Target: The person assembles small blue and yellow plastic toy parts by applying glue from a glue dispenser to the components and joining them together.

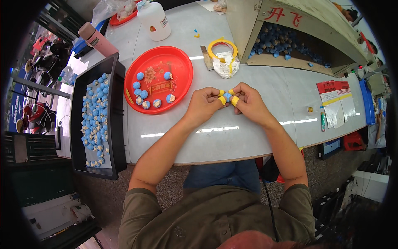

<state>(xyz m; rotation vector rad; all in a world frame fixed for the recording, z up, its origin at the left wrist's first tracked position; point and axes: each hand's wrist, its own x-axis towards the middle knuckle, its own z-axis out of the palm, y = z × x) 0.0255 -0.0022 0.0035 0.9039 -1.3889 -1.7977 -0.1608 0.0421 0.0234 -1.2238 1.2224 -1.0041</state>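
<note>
White tabletop over speckled floor; left hand and right hand together pinch a small blue ball.

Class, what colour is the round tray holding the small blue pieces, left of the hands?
The tray is red, with a faint gold design at its centre; the head view shows it.

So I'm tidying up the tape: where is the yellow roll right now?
In the head view the yellow tape roll lies on the white table, right of the red tray, touching a crumpled white bag, in front of the wooden box.
</note>
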